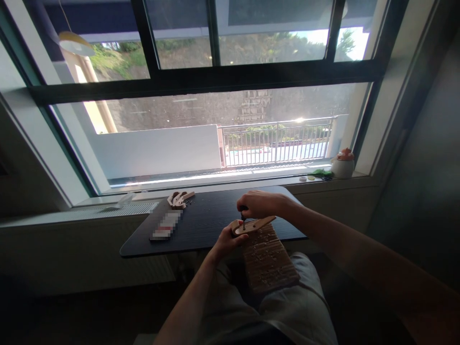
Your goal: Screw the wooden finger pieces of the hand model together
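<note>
My left hand grips the near end of a small pale wooden piece held over a brown cardboard sheet that rests on my lap and the table edge. My right hand is closed round a small dark-handled tool whose tip points down onto the wooden piece. Small chips lie scattered on the cardboard.
A dark table top runs under the window. On it lie a few more wooden pieces and a flat blurred item. A white pot and small bits stand on the sill at right.
</note>
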Demonstrator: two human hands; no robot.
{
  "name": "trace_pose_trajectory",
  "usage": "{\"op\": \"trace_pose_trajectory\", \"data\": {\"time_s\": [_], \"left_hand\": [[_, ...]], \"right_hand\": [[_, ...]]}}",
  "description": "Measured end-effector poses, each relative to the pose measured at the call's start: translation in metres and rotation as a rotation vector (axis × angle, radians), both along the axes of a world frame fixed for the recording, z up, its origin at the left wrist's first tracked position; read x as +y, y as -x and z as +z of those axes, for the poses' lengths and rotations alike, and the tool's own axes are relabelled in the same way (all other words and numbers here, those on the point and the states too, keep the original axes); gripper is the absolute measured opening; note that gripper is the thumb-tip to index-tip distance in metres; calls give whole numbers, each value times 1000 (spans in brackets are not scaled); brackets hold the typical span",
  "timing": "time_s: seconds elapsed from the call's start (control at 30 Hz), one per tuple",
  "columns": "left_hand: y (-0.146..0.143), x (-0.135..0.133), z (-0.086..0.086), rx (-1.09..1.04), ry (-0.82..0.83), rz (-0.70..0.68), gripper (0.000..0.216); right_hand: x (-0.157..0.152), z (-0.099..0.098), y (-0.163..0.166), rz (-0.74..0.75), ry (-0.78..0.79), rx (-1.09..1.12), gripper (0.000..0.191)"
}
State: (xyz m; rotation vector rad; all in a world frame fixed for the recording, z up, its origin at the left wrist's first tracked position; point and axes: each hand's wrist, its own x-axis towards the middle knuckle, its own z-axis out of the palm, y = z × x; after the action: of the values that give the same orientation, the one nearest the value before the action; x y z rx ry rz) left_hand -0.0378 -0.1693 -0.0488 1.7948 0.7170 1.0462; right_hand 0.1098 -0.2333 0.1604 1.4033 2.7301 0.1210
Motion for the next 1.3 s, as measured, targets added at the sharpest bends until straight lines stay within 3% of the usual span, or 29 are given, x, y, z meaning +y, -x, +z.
{"op": "trace_pose_trajectory", "data": {"time_s": [0.47, 0.63, 0.87, 1.3], "left_hand": [[0, 4, -5, 25, -4, 32, 54], [0, 3, -3, 27, -32, 28, 53], [0, -1, 2, 23, -25, 21, 50], [0, 2, -3, -5, 10, 4, 56]], "right_hand": [[3, -13, -3, -23, -92, 34, 29], [0, -8, -1, -53, -134, 29, 29], [-4, 3, -1, 3, -65, 37, 24], [2, -10, -4, 27, -73, 84, 24]]}}
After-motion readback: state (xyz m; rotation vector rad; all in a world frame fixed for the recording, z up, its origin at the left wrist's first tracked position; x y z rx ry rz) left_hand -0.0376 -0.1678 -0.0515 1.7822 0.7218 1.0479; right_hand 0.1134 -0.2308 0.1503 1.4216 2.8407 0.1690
